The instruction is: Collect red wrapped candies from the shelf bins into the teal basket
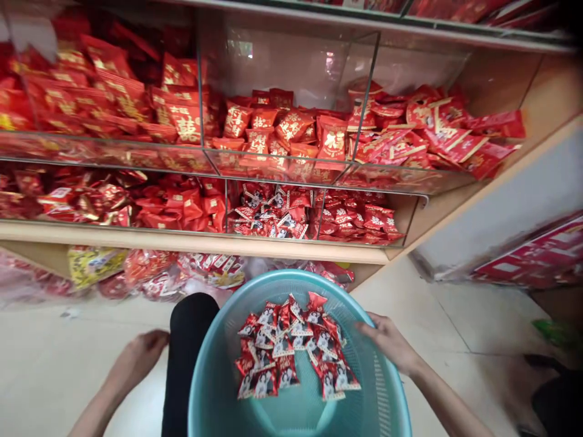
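Observation:
A teal plastic basket [212, 340] stands in front of me. Small red candy packets [291, 346], printed with a white-and-black figure, lie in it. At its right side my right hand [389, 340] grips the rim, thumb showing on the inside and fingers hidden outside. My left hand [144, 352] is beside my dark-clothed knee [191, 321], apart from the basket. Its fingers are curled in, and whatever may be inside them is hidden.
Wooden shelves with clear dividers hold heaps of red wrapped sweets [273, 130]. On the lower shelf, one bin has similar figure-printed packets [273, 209]. Bagged goods [150, 270] lie beneath, near the tiled floor [432, 315]. A red printed panel [532, 255] is at right.

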### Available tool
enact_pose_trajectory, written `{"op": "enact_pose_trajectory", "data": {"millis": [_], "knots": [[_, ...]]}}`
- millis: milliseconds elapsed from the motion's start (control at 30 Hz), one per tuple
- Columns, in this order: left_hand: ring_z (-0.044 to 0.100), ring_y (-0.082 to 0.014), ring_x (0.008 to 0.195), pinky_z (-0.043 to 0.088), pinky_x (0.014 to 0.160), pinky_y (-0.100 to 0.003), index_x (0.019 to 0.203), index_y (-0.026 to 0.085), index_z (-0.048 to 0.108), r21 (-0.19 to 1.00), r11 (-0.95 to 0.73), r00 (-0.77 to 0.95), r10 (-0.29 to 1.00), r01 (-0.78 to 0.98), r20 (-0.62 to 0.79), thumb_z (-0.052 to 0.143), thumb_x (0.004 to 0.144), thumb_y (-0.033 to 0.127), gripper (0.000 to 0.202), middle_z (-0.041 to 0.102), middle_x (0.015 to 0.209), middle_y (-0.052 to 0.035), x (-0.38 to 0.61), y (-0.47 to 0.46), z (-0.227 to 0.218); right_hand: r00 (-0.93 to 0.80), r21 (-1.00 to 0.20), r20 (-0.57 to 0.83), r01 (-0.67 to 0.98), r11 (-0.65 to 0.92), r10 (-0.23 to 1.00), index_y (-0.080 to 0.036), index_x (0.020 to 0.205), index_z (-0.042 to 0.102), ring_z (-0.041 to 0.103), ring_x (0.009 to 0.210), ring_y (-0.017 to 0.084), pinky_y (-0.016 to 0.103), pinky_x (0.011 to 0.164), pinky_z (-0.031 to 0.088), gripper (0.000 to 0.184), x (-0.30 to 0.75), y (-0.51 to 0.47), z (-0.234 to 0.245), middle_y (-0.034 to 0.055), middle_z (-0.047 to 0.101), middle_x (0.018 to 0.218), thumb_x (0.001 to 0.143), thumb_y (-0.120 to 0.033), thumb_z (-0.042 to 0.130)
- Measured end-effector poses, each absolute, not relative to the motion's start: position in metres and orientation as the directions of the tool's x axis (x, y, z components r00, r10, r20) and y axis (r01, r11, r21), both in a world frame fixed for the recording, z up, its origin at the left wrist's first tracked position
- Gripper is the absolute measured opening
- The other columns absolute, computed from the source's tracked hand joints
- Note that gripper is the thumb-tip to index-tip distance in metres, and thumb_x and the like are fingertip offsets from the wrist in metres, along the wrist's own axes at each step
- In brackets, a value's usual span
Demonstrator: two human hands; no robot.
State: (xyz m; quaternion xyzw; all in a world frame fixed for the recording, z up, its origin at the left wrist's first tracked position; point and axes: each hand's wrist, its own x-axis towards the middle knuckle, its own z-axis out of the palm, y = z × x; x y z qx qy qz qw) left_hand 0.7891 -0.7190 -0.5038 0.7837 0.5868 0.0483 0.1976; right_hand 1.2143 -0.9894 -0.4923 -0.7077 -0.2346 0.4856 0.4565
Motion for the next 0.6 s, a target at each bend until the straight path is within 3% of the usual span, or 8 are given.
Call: {"op": "enact_pose_trajectory", "data": {"millis": [100,133,200,300,367,500,600], "knots": [[0.065,-0.0205,0.079,0.048,0.068,-0.027,0.100,0.021,0.062,0.472,-0.344,0.400,0.916,0.812,-0.020,0.042,0.083,0.045,0.036,0.070,0.088,-0.0036,0.808,-0.718,-0.462,0.419,-0.881,-0.458,-0.102,-0.461,0.784,-0.013,0.086,0.062,0.062,0.060,0.019,0.029,0.060,0.048,0.033,1.210,-0.989,-0.495,0.0006,0.065,0.066,0.068,-0.040,0.062],[0.063,-0.0197,0.085,0.048,0.073,-0.027,0.103,0.020,0.061,0.505,-0.458,0.507,0.861,0.732,0.045,0.042,0.084,0.045,0.036,0.068,0.095,-0.0047,0.821,-0.728,-0.451,0.415,-0.882,-0.458,-0.100,-0.461,0.786,-0.013,0.085,0.062,0.061,0.060,0.018,0.029,0.060,0.048,0.033,1.209,-0.987,-0.496,0.0006,0.065,0.065,0.067,-0.041,0.062],[0.058,-0.0196,0.097,0.043,0.086,-0.030,0.104,0.021,0.060,0.427,-0.710,0.750,0.653,0.560,0.102,0.044,0.086,0.038,0.030,0.065,0.104,-0.0056,0.850,-0.762,-0.436,0.405,-0.883,-0.455,-0.090,-0.461,0.793,-0.013,0.084,0.062,0.060,0.056,0.017,0.028,0.057,0.048,0.033,1.207,-0.983,-0.495,0.0000,0.064,0.064,0.065,-0.041,0.063],[0.053,-0.0217,0.105,0.040,0.091,-0.036,0.108,0.024,0.059,0.305,-0.907,0.957,0.280,0.291,-0.082,0.055,0.082,0.033,0.028,0.060,0.112,-0.0050,0.883,-0.818,-0.437,0.394,-0.888,-0.443,-0.071,-0.454,0.805,-0.013,0.082,0.061,0.058,0.052,0.015,0.027,0.054,0.046,0.033,1.205,-0.980,-0.493,-0.0007,0.063,0.060,0.063,-0.040,0.065],[0.047,-0.0269,0.114,0.035,0.098,-0.041,0.115,0.020,0.056,0.228,-0.960,0.962,0.100,0.161,-0.256,0.068,0.072,0.038,0.049,0.053,0.124,-0.0101,0.891,-0.842,-0.449,0.398,-0.886,-0.441,-0.046,-0.462,0.805,-0.013,0.081,0.061,0.057,0.051,0.014,0.026,0.053,0.045,0.033,1.205,-0.981,-0.492,-0.0006,0.061,0.059,0.063,-0.041,0.066],[0.025,-0.0362,0.132,0.015,0.107,-0.053,0.131,0.014,0.043,0.062,-0.990,0.922,0.095,0.127,-0.376,0.078,0.058,0.046,0.087,0.035,0.141,-0.0191,0.887,-0.849,-0.479,0.432,-0.883,-0.418,0.016,-0.470,0.799,-0.013,0.081,0.061,0.055,0.051,0.013,0.025,0.052,0.044,0.035,1.202,-0.986,-0.495,-0.0006,0.061,0.059,0.065,-0.044,0.065],[0.021,-0.0399,0.132,0.018,0.103,-0.060,0.134,0.014,0.039,-0.015,-0.983,0.891,0.172,0.182,-0.421,0.078,0.053,0.052,0.098,0.031,0.144,-0.0204,0.888,-0.841,-0.495,0.443,-0.878,-0.399,0.067,-0.473,0.803,-0.013,0.081,0.060,0.056,0.053,0.014,0.026,0.053,0.044,0.034,1.202,-0.984,-0.501,-0.0004,0.060,0.061,0.068,-0.045,0.062]]}}
